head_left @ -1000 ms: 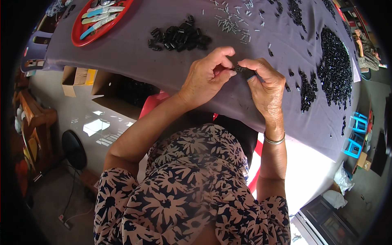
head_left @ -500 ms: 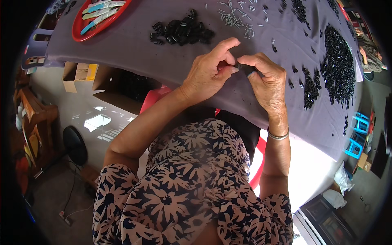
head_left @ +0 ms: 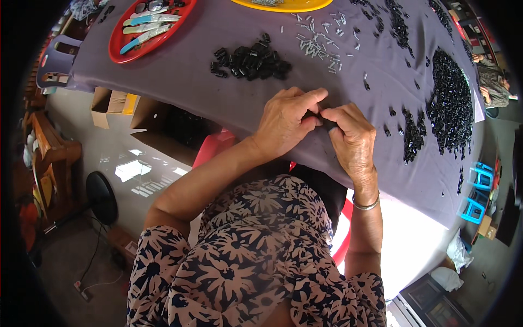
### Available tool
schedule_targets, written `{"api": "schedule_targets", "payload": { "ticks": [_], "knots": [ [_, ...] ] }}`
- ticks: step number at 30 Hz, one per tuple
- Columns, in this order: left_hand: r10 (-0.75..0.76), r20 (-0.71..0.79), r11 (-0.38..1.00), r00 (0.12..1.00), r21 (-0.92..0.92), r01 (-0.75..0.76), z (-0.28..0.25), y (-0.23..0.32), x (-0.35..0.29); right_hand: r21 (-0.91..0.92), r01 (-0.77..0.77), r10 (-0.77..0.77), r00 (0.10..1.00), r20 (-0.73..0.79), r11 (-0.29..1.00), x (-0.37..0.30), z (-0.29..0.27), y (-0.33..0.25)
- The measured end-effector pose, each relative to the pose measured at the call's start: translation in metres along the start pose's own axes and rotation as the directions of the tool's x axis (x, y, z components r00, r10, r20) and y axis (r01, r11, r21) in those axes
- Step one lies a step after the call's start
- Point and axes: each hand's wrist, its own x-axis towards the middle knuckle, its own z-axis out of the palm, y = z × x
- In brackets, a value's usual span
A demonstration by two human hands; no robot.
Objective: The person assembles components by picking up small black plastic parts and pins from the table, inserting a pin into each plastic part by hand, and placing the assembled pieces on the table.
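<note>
My left hand (head_left: pixel 287 121) and my right hand (head_left: pixel 353 139) meet above the near edge of the grey cloth-covered table (head_left: pixel 180 82). Between their pinched fingertips is a small black piece (head_left: pixel 322 118), mostly hidden by the fingers. Both hands are closed, thumbs against forefingers. Beyond my left hand lies a heap of black plastic pieces (head_left: pixel 250 61). Farther off are scattered thin clear or silvery pieces (head_left: pixel 313 46). A small cluster of black pieces (head_left: pixel 414 136) lies to the right of my right hand.
A red tray (head_left: pixel 115 53) holding blue and pale-handled tools stands at the far left. A yellow tray (head_left: pixel 294 7) is at the far edge. One large black heap (head_left: pixel 449 106) spreads on the right. Under the table's left side sits an open cardboard box (head_left: pixel 155 131). A person (head_left: pixel 490 82) shows at far right.
My left forefinger, raised before, has bent down to the black piece. The view has shifted, so the table sits lower and the yellow tray now shows.
</note>
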Motion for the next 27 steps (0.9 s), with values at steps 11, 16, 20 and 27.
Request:
{"api": "schedule_targets", "payload": {
  "ticks": [11, 16, 20, 27],
  "knots": [
    [0.016, 0.043, 0.997, 0.999, -0.070, -0.013, -0.003, -0.004, 0.003, 0.153, -0.208, 0.210, 0.978, 0.005, 0.966, -0.003, 0.000, -0.004],
    [0.022, 0.067, 0.999, 0.997, -0.048, -0.019, -0.007, -0.002, 0.001, 0.265, -0.750, 0.613, 0.652, 0.446, 0.606, 0.020, -0.014, -0.010],
    [0.024, 0.050, 0.999, 0.998, -0.044, -0.022, -0.007, 0.000, 0.001, 0.274, -0.811, 0.599, 0.572, 0.560, 0.517, 0.025, -0.014, -0.001],
    [0.029, 0.049, 0.990, 0.998, -0.141, -0.022, -0.005, 0.000, 0.004, 0.361, -0.817, 0.540, 0.571, 0.618, 0.450, 0.024, -0.015, 0.005]
  ]
}}
